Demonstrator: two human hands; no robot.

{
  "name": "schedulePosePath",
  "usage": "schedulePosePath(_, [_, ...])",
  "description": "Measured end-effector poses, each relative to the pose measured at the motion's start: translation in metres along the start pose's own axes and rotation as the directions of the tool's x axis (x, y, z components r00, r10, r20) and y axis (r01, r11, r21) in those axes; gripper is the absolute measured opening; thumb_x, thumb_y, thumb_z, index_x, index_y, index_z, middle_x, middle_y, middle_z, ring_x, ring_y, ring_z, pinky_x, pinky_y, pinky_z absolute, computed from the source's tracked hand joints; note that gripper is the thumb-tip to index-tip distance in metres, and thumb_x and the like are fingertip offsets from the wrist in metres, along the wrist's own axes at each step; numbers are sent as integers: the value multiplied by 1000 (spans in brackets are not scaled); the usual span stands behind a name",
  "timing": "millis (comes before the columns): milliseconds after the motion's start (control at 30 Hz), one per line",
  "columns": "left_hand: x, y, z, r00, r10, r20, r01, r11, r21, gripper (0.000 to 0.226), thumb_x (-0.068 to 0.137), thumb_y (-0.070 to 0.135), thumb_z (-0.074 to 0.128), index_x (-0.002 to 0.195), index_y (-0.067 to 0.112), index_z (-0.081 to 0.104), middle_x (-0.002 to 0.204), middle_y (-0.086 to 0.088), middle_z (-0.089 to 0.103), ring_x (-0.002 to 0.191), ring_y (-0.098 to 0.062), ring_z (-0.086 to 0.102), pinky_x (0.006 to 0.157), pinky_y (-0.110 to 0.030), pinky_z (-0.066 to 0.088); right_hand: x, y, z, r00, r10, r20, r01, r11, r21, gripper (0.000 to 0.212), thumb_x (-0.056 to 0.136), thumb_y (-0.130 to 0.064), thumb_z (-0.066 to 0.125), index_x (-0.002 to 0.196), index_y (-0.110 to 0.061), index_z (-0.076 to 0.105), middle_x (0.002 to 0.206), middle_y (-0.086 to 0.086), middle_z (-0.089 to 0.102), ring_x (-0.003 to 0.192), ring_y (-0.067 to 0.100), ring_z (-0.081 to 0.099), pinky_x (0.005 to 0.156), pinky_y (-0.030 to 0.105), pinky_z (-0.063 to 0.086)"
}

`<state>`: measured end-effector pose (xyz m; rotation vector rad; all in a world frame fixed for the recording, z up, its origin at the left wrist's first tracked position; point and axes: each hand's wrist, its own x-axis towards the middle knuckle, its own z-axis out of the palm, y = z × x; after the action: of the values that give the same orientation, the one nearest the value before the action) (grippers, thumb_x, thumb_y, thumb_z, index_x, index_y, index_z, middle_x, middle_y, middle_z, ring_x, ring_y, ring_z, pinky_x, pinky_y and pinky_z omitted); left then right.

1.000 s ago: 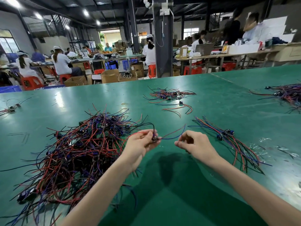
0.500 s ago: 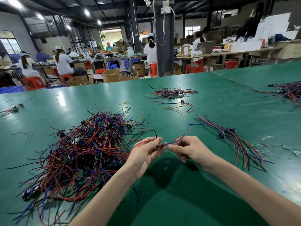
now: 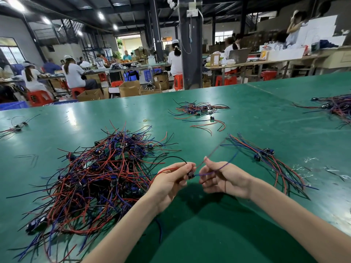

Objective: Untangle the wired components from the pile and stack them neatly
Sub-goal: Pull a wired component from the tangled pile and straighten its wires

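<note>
The left hand (image 3: pixel 171 179) pinches a small component (image 3: pixel 190 174) above the green table (image 3: pixel 247 120). At its 3 o'clock, just beside it, the right hand (image 3: pixel 226 179) holds the component's blue wire (image 3: pixel 206 174). The pile (image 3: pixel 95 177) lies at the hands' 9 o'clock, the stack (image 3: pixel 266 154) at 2 o'clock, and a smaller tangle (image 3: pixel 197 108) at 12.

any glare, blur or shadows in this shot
Head view: ceiling lights leave a glare streak on the green table; a dark shadow lies below the left hand and right hand holding the wired component; the thin wire rising from the right hand is motion-blurred.
</note>
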<state>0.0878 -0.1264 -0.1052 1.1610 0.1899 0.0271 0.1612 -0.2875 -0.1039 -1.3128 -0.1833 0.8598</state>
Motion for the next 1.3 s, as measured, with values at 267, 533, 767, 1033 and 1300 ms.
schedulePosePath(267, [0, -4, -2, 997, 75, 35, -77, 996, 48, 29, 53, 22, 80, 75, 4, 75, 84, -17, 66, 87, -28, 49, 78, -31, 45, -1, 10, 9, 968, -99, 229, 119, 990, -72, 38, 72, -36, 74, 90, -4, 61, 77, 17, 66, 64, 23, 68, 61, 33, 57])
schedulePosePath(533, [-1, -3, -2, 985, 174, 11, -174, 980, 93, 7, 60, 13, 74, 66, 8, 74, 72, -7, 72, 61, -12, 65, 60, -18, 52, -5, 9, 15, 977, -125, 172, 148, 980, -132, 42, 63, -37, 78, 84, -5, 61, 72, 19, 65, 58, 24, 65, 58, 34, 57])
schedulePosePath(767, [0, -1, -5, 981, 194, 8, -192, 963, 191, 5, 61, 15, 77, 61, 13, 73, 63, -3, 68, 55, -10, 59, 55, -19, 49, -7, 9, 18, 978, -143, 155, 171, 968, -182, 22, 75, -12, 68, 88, -3, 53, 68, 17, 67, 53, 22, 66, 54, 32, 57])
schedulePosePath(1033, [3, 2, -8, 997, 70, 16, -71, 992, 100, 16, 63, 14, 75, 72, 5, 65, 59, -4, 59, 50, -10, 52, 51, -17, 49, -6, 12, 19, 951, -267, 158, 306, 896, -321, 12, 85, 3, 62, 86, -4, 52, 81, 21, 62, 62, 24, 63, 58, 33, 56])
schedulePosePath(1300, [3, 4, -8, 997, 69, 30, -70, 997, 42, 20, 66, -2, 71, 83, 2, 64, 69, -12, 67, 56, -14, 62, 58, -19, 54, -9, 7, 20, 957, -235, 172, 282, 894, -349, 7, 91, 6, 52, 89, -1, 52, 70, 15, 63, 53, 19, 62, 54, 28, 55])
